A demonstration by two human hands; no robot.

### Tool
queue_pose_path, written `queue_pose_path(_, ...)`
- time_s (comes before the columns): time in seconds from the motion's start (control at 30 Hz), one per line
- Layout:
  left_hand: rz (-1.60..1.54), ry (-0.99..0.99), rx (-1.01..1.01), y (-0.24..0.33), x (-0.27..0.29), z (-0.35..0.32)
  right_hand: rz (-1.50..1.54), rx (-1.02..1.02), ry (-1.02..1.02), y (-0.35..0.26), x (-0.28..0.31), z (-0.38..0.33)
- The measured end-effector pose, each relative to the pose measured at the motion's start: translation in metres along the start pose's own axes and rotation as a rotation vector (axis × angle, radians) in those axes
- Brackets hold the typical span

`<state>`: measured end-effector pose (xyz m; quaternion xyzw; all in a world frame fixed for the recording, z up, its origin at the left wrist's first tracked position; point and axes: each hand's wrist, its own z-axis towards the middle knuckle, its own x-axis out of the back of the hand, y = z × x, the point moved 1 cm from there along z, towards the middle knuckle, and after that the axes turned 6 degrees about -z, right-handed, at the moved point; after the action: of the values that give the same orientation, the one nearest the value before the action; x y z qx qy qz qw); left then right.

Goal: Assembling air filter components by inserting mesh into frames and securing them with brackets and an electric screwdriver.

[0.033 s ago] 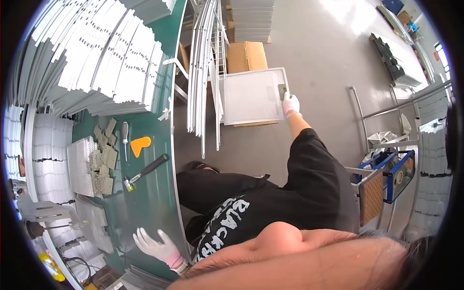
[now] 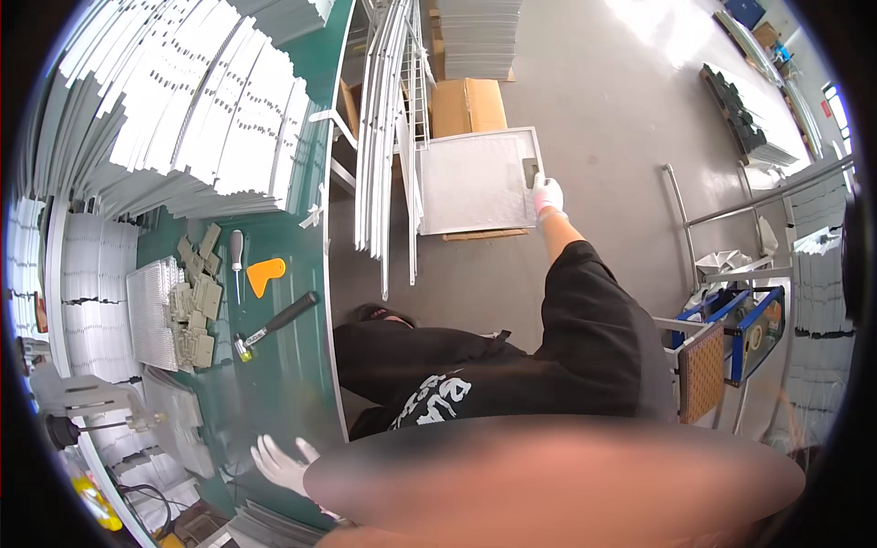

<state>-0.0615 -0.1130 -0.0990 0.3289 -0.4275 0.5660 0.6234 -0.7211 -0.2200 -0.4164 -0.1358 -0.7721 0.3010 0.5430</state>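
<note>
My right hand [image 2: 548,195], in a white glove, grips the right edge of a flat, light grey framed panel [image 2: 475,183]. A small grey-beige patch shows on the panel's edge beside my fingers. The panel lies over cardboard at floor level, beyond the bench. My left hand [image 2: 280,464], gloved too, is low over the green bench top [image 2: 274,384] with its fingers apart and nothing in them. A blurred shape hides its wrist. Nearest to it on the bench are a hammer [image 2: 279,324], an orange scraper [image 2: 265,277] and a screwdriver [image 2: 237,256].
Tall stacks of white metal strips [image 2: 183,100] fill the bench's far left. Beige plastic clips [image 2: 196,315] lie heaped beside them. Long white strips [image 2: 375,137] hang past the bench edge, before a cardboard box [image 2: 468,105]. A metal-railed cart [image 2: 731,210] stands right.
The blurred shape at the bottom now covers more of my left wrist and shirt. Right hand and panel have shifted very slightly; the grip is the same.
</note>
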Motion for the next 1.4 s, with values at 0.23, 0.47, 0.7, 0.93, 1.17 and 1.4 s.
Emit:
queue_pose_path(0.23,0.132,-0.091,0.616,-0.089,0.055,-0.068,-0.094,-0.058,-0.05,0.017,-0.036,0.014)
queue_pose_path(0.47,0.008,-0.086,0.483,-0.099,0.058,-0.024,-0.234,0.018,0.027,0.005,-0.033,-0.039)
queue_pose_path(0.7,-0.071,-0.016,0.376,-0.101,0.089,0.008,-0.014,0.277,0.149,0.019,-0.031,-0.109)
queue_pose_path(0.93,-0.126,0.088,0.332,-0.105,0.126,0.012,0.145,0.546,0.062,0.014,-0.036,-0.176)
queue_pose_path(1.17,-0.152,0.201,0.336,-0.117,0.163,0.002,0.297,0.86,-0.02,-0.057,-0.023,-0.227)
queue_pose_path(1.4,-0.089,0.361,0.473,-0.119,0.217,-0.05,0.413,1.094,-0.174,-0.098,-0.011,-0.29)
